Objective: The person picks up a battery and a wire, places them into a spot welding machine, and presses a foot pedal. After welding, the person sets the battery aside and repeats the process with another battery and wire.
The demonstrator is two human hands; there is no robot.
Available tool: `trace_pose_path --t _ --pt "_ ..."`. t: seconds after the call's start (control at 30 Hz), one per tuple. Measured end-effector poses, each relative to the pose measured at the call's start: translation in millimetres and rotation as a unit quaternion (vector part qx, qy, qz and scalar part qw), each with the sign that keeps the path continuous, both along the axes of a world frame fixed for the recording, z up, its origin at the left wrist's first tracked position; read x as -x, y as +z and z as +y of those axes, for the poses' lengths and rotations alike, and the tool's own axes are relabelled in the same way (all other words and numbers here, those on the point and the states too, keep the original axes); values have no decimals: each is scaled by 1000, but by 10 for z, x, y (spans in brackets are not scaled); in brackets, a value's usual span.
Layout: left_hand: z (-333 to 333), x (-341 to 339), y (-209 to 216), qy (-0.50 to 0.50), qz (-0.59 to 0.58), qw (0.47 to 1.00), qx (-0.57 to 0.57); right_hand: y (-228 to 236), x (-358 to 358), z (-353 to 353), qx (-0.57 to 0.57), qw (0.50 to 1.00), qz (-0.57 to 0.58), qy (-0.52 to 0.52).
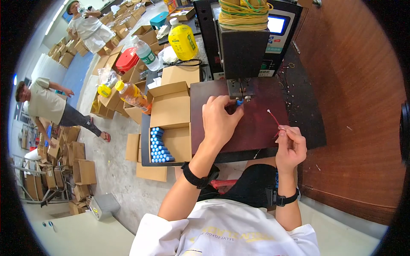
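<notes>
My left hand (218, 120) pinches a small blue cylindrical battery cell (240, 103) by its end, right under the metal tips of a black bench machine (244, 55) that looks like a spot welder. Most of that cell is hidden by my fingers. On the right, my right hand (291, 145) has thumb and fingers closed on a thin red wire (274, 117), whose far end carries a small whitish tip. The wire rises above the dark red work board (260, 136). Left of my left hand, an open cardboard box (177, 143) holds several blue cells (158, 147) standing in rows.
Yellow-green wire is coiled on top of the machine, beside its lit screen (276, 25). A yellow bottle (183, 39), a clear bottle (145, 53) and an orange drink bottle (133, 97) stand to the left. A brown wooden panel (350, 119) borders the right. Two people are among boxes farther left.
</notes>
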State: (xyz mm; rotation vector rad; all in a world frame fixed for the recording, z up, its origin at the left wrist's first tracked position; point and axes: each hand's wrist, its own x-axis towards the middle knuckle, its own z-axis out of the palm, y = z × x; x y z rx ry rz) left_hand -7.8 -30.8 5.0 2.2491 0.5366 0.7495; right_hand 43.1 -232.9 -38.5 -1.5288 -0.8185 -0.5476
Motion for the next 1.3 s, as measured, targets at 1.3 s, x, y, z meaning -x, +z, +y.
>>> trace_pose_path --t 1.3 --pt "12 32 -63 -17 -49 999 -1 393 41 195 -146 928 335 76"
